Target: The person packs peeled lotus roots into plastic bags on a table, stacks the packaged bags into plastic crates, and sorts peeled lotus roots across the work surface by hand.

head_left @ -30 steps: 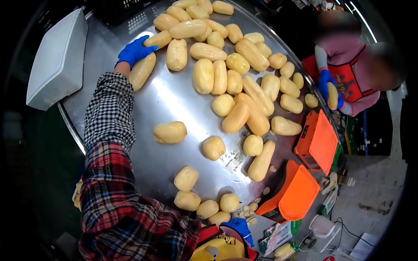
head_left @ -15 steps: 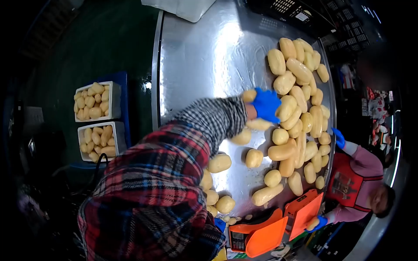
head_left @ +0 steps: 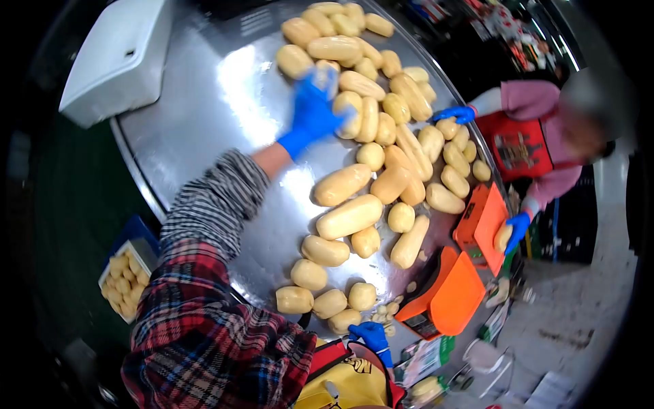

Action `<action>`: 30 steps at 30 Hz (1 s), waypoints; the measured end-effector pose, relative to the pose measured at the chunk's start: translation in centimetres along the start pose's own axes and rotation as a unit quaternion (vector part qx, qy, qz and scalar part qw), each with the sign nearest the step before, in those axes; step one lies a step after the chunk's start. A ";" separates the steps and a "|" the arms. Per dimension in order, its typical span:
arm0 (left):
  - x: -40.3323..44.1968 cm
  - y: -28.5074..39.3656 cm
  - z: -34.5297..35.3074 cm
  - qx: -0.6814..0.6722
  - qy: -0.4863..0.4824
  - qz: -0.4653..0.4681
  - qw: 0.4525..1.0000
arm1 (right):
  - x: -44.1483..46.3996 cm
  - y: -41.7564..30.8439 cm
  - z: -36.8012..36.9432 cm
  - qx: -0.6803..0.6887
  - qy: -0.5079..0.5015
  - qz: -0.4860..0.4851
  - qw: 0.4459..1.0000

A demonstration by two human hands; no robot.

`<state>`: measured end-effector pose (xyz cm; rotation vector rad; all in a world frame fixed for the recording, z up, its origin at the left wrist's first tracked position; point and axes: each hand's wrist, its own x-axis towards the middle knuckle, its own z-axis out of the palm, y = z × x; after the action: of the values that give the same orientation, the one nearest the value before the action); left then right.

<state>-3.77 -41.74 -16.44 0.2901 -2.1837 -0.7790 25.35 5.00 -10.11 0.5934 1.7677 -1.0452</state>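
Large peeled potatoes [head_left: 350, 217], pale yellow and smooth, lie heaped along the far side of a steel table [head_left: 197, 102]. My left hand [head_left: 310, 112], in a blue glove and blurred by motion, is stretched over the heap's near edge with its fingers spread. Close beside it are a potato [head_left: 294, 61] and a rounder one [head_left: 347, 112]. My right hand [head_left: 371, 335], also gloved in blue, is low by my yellow apron [head_left: 351, 378], near a potato [head_left: 345, 320] and small pale pieces [head_left: 385, 312]. Its fingers are mostly hidden.
Two orange-topped scales [head_left: 446, 293] stand at the table's right end. Across the table, a co-worker in a red apron [head_left: 521, 146] has one gloved hand by the heap and another holding a potato [head_left: 503, 237]. A white box [head_left: 119, 58] sits at upper left; a potato-filled box [head_left: 126, 283] is below left.
The view has turned and shifted. My left hand has moved away from the spot by the middle of the heap, its fingers now spread. The co-worker's hand reaches further over the table edge.
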 end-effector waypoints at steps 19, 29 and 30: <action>9.7 -11.9 3.7 0.171 -0.348 -0.035 0.921 | 0.4 0.1 -0.6 -0.009 -0.037 0.003 0.999; 1.3 -3.8 3.6 -0.056 -0.401 0.038 0.913 | 0.6 0.7 -0.1 -0.021 -0.013 -0.003 1.000; 0.7 -3.2 3.5 -0.048 -0.398 0.042 0.915 | 0.6 1.1 0.0 -0.016 -0.011 -0.007 1.000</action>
<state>-6.95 -43.07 -19.76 -0.2221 -2.8678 -1.0794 25.93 5.58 -11.13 0.5487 1.7687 -1.0260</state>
